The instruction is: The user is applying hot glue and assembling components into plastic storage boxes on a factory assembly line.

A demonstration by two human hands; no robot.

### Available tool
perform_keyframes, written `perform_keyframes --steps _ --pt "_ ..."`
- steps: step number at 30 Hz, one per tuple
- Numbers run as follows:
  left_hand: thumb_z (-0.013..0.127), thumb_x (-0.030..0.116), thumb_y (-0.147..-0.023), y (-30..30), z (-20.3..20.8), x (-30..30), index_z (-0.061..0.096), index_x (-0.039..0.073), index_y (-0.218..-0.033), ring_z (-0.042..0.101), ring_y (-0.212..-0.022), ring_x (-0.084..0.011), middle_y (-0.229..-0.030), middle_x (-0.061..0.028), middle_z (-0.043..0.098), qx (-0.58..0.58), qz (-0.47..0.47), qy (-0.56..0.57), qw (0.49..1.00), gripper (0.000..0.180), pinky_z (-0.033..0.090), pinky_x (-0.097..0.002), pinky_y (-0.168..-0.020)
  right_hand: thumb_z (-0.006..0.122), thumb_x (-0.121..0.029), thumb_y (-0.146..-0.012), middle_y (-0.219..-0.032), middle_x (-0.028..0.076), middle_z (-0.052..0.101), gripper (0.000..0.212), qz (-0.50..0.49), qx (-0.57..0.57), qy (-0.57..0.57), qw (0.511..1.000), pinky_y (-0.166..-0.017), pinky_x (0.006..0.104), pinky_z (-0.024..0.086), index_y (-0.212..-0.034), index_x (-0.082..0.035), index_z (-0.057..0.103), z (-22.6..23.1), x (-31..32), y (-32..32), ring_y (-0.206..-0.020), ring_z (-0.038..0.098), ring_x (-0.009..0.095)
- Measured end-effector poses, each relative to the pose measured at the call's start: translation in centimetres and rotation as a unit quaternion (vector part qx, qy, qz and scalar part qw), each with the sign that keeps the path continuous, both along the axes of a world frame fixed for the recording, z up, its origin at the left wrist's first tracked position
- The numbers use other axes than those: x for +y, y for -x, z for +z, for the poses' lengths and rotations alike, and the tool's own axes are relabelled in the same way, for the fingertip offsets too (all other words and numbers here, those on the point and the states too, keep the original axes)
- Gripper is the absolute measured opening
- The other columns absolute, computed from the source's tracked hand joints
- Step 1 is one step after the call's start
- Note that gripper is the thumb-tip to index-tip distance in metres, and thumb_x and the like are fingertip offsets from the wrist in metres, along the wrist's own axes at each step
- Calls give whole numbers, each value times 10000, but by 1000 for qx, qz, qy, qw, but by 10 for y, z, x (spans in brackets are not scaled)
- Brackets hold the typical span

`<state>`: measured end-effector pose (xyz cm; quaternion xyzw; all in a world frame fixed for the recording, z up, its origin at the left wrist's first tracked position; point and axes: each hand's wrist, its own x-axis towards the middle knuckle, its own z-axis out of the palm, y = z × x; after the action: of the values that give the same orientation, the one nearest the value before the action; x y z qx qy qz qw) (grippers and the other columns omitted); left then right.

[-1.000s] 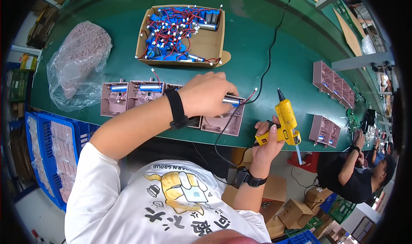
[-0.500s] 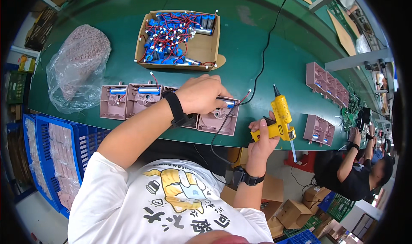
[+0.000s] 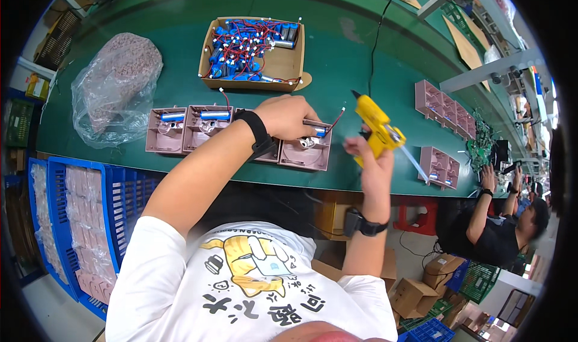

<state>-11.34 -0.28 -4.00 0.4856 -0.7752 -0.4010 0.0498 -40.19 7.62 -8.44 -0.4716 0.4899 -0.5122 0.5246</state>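
Observation:
My left hand (image 3: 288,118) reaches over a row of pink plastic housings, its fingers curled down onto a blue cylindrical battery (image 3: 320,131) in the rightmost housing (image 3: 304,157). A red lead with a white plug rises from that battery's end. My forearm and hand partly cover the middle of the row. Two housings to the left each hold a blue battery (image 3: 215,116) along the far wall. In my right hand (image 3: 374,161) is a yellow hot glue gun (image 3: 378,125), dark nozzle pointing up and left, a pale glue stick protruding from its back. The nozzle stays apart from the housings.
Beyond the row, a cardboard box (image 3: 283,80) holds many blue batteries with red leads. A clear bag (image 3: 114,89) of small pink parts lies left. More pink housings (image 3: 438,166) stand right, near a co-worker (image 3: 494,228). Blue crates (image 3: 117,221) are at lower left.
The glue gun has moved left and away from me, and tilted further left. Its black cable no longer lies across the rightmost housing. My left hand stays at the battery; the whole view has shifted slightly.

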Motion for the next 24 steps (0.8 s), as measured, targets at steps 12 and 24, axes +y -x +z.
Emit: perform_keyframes --steps 12,24 --pt "823 429 -981 8 2 -8 883 223 -1310 771 -1216 -358 -1224 -142 843 -46 -15 -35 998 393 603 -473 -1061 669 -41 -1139 -1105 113 732 273 -111 59 91 988 -842 391 630 -1399 28 621 1 69 22 -890 713 200" --pt "856 428 -973 7 -9 2 899 268 -1269 792 -1154 -382 -1229 -149 842 -26 8 70 997 339 620 -520 -1036 671 -39 -1131 -1064 85 696 282 -192 27 72 978 -812 354 604 -1396 29 604 -18 123 -13 -849 680 160"
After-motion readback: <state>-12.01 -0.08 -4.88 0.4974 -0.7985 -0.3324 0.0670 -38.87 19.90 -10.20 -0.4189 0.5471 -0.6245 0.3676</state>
